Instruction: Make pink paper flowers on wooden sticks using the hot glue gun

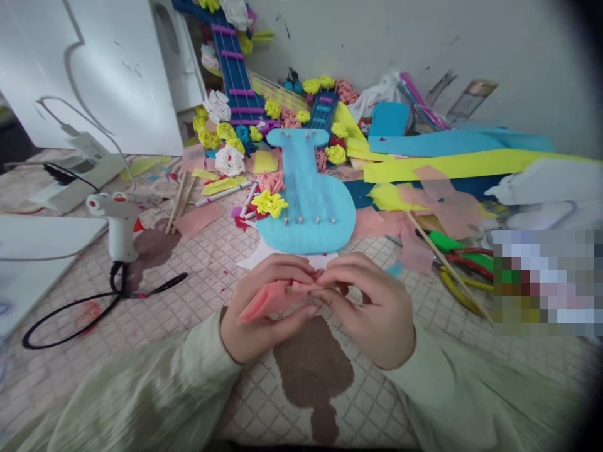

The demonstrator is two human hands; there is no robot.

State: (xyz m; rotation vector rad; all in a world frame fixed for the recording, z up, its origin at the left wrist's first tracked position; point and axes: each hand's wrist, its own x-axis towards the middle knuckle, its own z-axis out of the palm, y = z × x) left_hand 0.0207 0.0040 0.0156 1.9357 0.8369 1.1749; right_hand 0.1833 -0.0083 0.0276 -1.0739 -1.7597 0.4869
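A folded strip of pink crepe paper (266, 301) is between my two hands, low in the middle of the view. My left hand (257, 314) is closed round its wider folded part, with the thumb below. The fingertips of my right hand (372, 307) pinch the narrow gathered end. Just beyond my hands lies a light blue paper guitar (306, 232) with strings and small pegs. A yellow paper flower (270, 204) and a pink paper flower (271, 181) sit at its left edge.
A white glue gun (120, 226) with a looped black cord stands at left. Green-handled scissors (461, 245) and a thin stick (443, 257) lie at right. Dark blue paper guitars (245, 94), paper flowers (226, 132) and yellow strips (443, 164) fill the back.
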